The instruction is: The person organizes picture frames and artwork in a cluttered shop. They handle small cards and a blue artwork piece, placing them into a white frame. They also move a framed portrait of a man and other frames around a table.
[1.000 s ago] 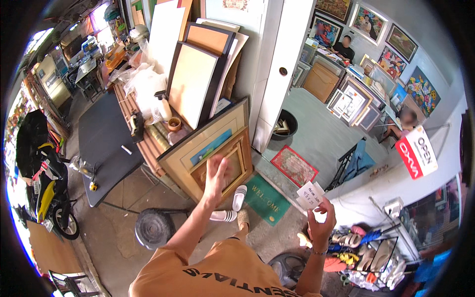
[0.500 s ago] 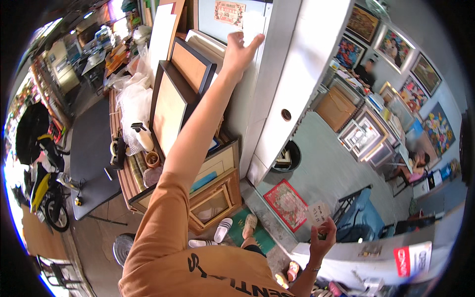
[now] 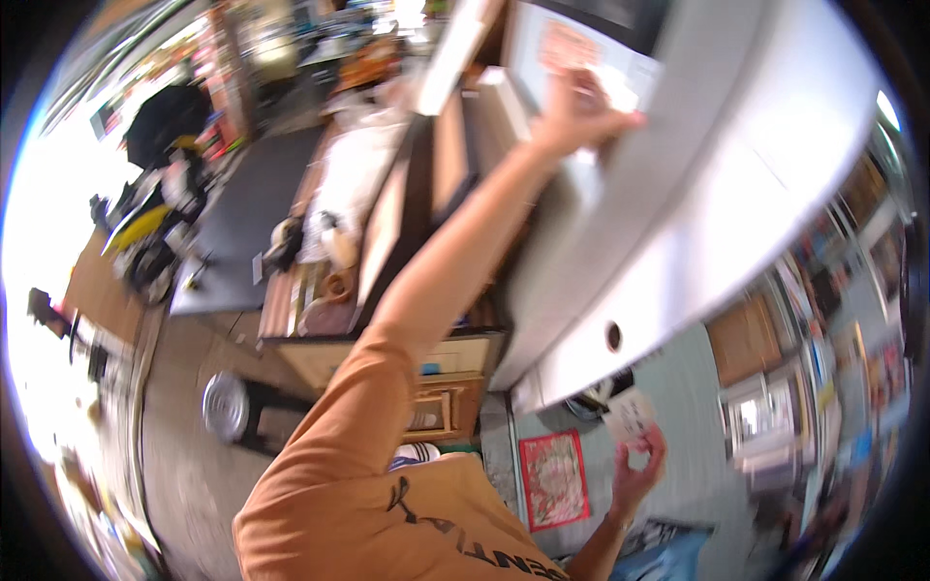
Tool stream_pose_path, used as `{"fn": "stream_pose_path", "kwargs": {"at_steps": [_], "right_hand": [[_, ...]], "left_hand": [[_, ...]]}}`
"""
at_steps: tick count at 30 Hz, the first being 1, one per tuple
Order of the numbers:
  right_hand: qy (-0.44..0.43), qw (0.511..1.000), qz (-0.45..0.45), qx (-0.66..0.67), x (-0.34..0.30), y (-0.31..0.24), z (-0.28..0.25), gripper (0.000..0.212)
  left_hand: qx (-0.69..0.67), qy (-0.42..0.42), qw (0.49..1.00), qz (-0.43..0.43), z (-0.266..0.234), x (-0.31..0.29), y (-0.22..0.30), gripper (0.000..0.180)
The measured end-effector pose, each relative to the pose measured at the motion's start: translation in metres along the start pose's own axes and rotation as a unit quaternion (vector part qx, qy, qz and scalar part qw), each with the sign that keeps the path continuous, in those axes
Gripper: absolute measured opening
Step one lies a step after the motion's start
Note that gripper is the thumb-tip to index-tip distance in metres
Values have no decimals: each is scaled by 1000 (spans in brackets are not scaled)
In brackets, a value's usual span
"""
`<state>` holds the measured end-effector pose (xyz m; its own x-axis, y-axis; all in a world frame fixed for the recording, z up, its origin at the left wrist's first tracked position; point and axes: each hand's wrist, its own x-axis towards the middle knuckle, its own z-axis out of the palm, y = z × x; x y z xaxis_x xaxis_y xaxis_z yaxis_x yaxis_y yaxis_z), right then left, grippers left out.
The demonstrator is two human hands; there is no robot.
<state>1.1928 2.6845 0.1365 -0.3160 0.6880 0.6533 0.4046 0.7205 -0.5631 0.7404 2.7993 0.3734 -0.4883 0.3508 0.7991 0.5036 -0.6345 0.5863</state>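
Note:
Stretched up and forward, my left hand [image 3: 573, 116] is against or just in front of a pale blue panel [image 3: 530, 53]. Its thumb points right and its fingers look bent, but motion smears them. Beside the fingers is a bright white patch, paper or glare, I cannot tell which. A reddish printed sign [image 3: 565, 46] is on the panel just above this hand. Lower right, my right hand [image 3: 635, 472] pinches a small pale card [image 3: 630, 414] with dark handwriting between thumb and fingers, held upright above the floor.
A white door-frame post [image 3: 620, 281] with a round hole stands between my hands. Left of my arm, picture frames and a tape dispenser [image 3: 284, 242] rest on a wooden stack, near a dark table [image 3: 242, 213]. A red-bordered mat [image 3: 554, 479] and a stool [image 3: 226, 407] are below.
The whole view has swung, so the scene is shifted and blurred. My left hand is still up at the panel, and my right hand still holds the card.

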Motion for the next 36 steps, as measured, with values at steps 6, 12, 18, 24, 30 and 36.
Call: {"fn": "stream_pose_path", "kwargs": {"at_steps": [6,12,18,24,30,36], "right_hand": [[-32,994,-60,90,30,15,46,49],[-64,989,-106,81,50,-11,54,33],[-53,992,-98,62,75,-40,49,35],[-45,993,-84,75,72,-37,48,46],[-42,985,-133,100,74,-16,53,49],[-48,982,-143,118,76,1,67,49]], "left_hand": [[39,-35,998,-17,-15,-1,6,87],[266,-51,956,108,-19,-8,38,47],[402,-64,910,74,10,-8,55,29],[429,-59,902,11,15,0,49,27],[288,47,956,31,17,-1,57,35],[299,50,952,-36,-10,-41,57,23]]}}
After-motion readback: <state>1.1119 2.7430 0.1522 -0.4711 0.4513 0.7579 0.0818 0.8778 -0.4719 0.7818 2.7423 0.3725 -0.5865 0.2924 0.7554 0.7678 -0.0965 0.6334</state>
